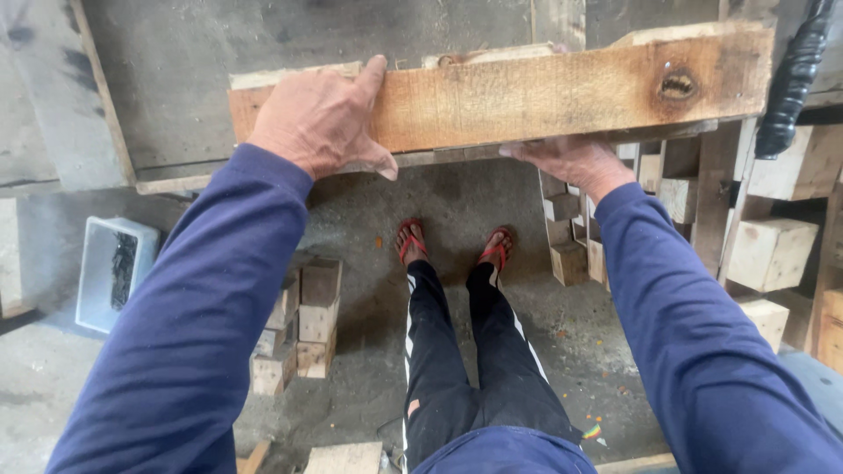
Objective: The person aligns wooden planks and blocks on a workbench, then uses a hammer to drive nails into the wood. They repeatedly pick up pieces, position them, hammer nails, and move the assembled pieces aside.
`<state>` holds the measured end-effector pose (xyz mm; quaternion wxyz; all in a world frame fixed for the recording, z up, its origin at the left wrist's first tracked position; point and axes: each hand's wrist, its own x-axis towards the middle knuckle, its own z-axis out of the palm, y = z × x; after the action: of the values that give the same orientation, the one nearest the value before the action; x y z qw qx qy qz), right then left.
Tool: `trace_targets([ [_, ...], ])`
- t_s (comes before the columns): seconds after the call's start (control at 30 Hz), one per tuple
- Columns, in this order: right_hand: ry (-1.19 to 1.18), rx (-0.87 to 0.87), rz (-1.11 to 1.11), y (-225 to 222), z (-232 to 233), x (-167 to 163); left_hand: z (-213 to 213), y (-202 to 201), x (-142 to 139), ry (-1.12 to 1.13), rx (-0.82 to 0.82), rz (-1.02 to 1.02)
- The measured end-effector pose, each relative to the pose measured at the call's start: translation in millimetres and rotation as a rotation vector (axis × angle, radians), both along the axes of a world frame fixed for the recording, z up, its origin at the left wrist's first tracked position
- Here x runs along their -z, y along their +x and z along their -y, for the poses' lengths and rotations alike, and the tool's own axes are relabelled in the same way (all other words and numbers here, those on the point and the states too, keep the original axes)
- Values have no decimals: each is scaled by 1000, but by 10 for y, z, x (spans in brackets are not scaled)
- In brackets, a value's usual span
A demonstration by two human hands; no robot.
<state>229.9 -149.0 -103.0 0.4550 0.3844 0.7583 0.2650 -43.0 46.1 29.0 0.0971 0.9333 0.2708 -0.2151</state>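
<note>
Floor [457,211]: grey, gritty concrete, running from the far wall of boards to the near edge of the view
Grey boards [263,53]: large weathered panels at the far side, behind the plank
Plank [544,92]: a long piece of rough pale-brown wood with a dark knot near its right end, held level and well above the floor, across the far middle of the view, with thinner strips of wood showing along its far and lower edges
Legs [465,351]: black trousers with a white side stripe, feet in red sandals [452,246] on the floor right under the plank
Right blocks [773,250]: cut square blocks of pale wood stacked and scattered at the right (some stand on end)
Left blocks [299,325]: a smaller stack of square offcuts on the floor, left of the legs
Tray [114,272]: a pale blue plastic box at the far left on the floor, with dark small metal bits inside
Dark post [795,79]: a black turned piece at the far right, just beside the plank's right end
Left hand [320,118]: laid flat on top of the plank's left end, fingers spread over the far edge, thumb hooked down the near face, grasping it
Right hand [571,158]: under the plank's lower edge near the middle, palm up, fingers pressed to the underside, bearing it
</note>
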Motion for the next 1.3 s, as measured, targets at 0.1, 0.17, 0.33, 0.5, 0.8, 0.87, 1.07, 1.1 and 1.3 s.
trace_targets([
  [0.1, -183, 949, -723, -59, 22, -100, 26, 3, 18, -19, -63, 39],
  [0.17, -132, 1223, -1111, -97, 102, -123, 2, 21, 157, -36, -147, 282],
  [0.33, 250, 696, -1269, -115, 418, 21, -169, 136, 836, -80, -505, 1228],
  [0.5, 332, 569, -1230, -85, 512, 126, -123, 134, 1223, -25, -777, 1507],
  [0.8, 217, 839, -1065, -358, 558, -241, -70, 186, 1175, -130, -758, 1586],
  [0.87, 293, 792, -1169, -693, 746, -403, -80, 209, 1188, -128, -761, 1575],
  [1.07, 191, 590, -1827, -1843, 592, -415, -92, 213, 1176, -185, -733, 1582],
  [1.1, 206, 597, -1808, -1919, 409, -356, -94, 205, 1167, -185, -739, 1565],
  [1.3, -120, 1010, -1531, -1990, -555, -133, -67, 175, 1154, -206, -703, 1541],
])
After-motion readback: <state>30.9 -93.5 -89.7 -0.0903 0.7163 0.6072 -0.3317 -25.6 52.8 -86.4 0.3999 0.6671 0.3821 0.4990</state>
